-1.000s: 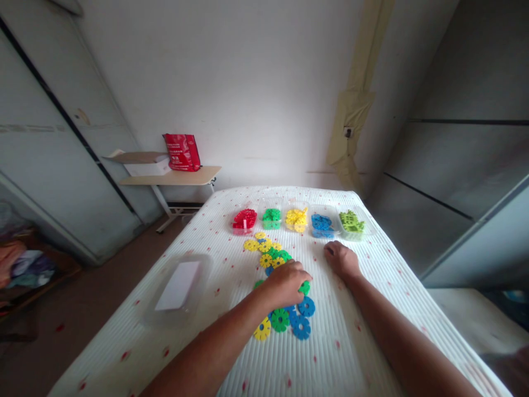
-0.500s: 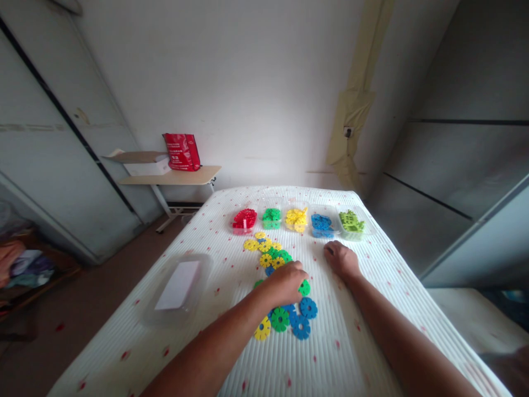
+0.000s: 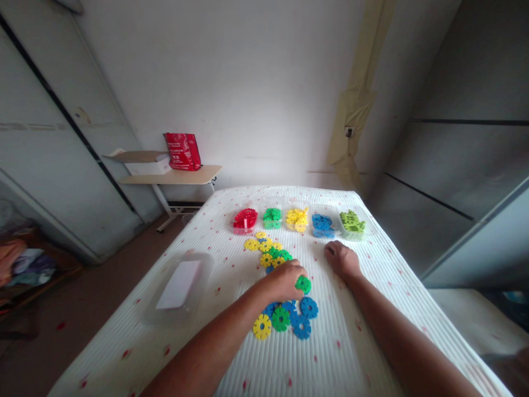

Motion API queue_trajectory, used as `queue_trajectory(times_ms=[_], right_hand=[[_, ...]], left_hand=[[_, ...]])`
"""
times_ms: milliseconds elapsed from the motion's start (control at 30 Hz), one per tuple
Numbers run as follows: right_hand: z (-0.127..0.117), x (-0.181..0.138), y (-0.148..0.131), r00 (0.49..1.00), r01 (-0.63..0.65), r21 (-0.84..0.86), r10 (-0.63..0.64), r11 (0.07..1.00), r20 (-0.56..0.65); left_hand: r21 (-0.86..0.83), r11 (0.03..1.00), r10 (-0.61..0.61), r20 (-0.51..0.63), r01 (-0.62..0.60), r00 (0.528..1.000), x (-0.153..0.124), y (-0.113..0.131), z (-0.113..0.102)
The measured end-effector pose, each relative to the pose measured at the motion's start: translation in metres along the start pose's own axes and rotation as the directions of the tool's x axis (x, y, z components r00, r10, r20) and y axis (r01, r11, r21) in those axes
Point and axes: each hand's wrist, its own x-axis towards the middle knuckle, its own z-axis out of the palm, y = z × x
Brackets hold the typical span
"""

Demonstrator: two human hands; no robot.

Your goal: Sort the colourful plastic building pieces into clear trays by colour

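My left hand (image 3: 285, 280) reaches over the middle of a loose spread of notched plastic discs, its fingers closed at the edge of a green notched disc (image 3: 303, 284). Part of the spread is hidden under this hand. Nearer to me lie a yellow disc (image 3: 262, 327), another green disc (image 3: 281, 319) and blue discs (image 3: 301, 327). Beyond the hand are more yellow discs (image 3: 265, 246) with green ones among them. My right hand (image 3: 343, 259) rests on the cloth with curled fingers, near the tub of blue discs (image 3: 323, 225); whatever its fingers may hold is hidden.
Clear tubs stand in a row at the far side: red pieces (image 3: 245, 220), green pieces (image 3: 271, 218), yellow pieces (image 3: 296, 219), blue, and light-green pieces (image 3: 352, 221). A clear lid (image 3: 151, 315) with a white label lies left. A side table (image 3: 190, 175) holds a red bag (image 3: 182, 151).
My left hand has shifted slightly up and left, and more of the green disc at its fingers shows. My right hand stays in place.
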Motion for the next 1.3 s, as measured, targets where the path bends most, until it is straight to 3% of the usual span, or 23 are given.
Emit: queue_trajectory(times_ms=[200, 367, 533, 600, 733, 833, 933, 1133, 1300], right_hand=[[-0.002, 0.0, -0.001, 1.0, 0.011, 0.004, -0.011, 1.0, 0.007], [-0.004, -0.001, -0.004, 1.0, 0.017, -0.001, -0.017, 1.0, 0.022], [-0.004, -0.002, -0.004, 0.999, 0.024, -0.002, -0.024, 1.0, 0.027], [-0.004, -0.002, -0.003, 0.999, 0.022, 0.001, -0.022, 1.0, 0.028], [-0.003, -0.001, -0.003, 0.999, 0.013, 0.008, -0.013, 1.0, 0.035], [-0.004, -0.001, -0.003, 0.999, 0.016, 0.007, -0.017, 1.0, 0.042], [-0.004, -0.001, -0.003, 0.999, 0.019, 0.002, -0.019, 1.0, 0.048], [-0.005, -0.001, -0.003, 0.999, 0.033, 0.024, -0.034, 0.999, 0.04], [-0.004, -0.001, -0.003, 0.999, 0.026, 0.012, -0.027, 1.0, 0.034]], left_hand=[[-0.063, 0.998, -0.009, -0.063, 0.005, 0.998, -0.006, -0.005, -0.007], [-0.001, 0.998, -0.066, -0.193, 0.067, 0.979, -0.009, -0.031, -0.037], [0.081, 0.955, -0.239, -0.36, 0.285, 0.902, 0.025, -0.073, -0.088], [0.092, 0.914, -0.325, -0.421, 0.396, 0.847, 0.048, -0.087, -0.104], [0.068, 0.859, -0.404, -0.518, 0.507, 0.754, 0.082, -0.103, -0.117], [0.061, 0.829, -0.428, -0.57, 0.556, 0.701, 0.084, -0.106, -0.112], [0.072, 0.838, -0.392, -0.609, 0.541, 0.689, 0.066, -0.104, -0.1], [0.046, 0.916, -0.28, -0.636, 0.398, 0.719, -0.001, -0.088, -0.053], [-0.048, 0.938, -0.296, -0.627, 0.343, 0.721, -0.054, -0.082, -0.01]])
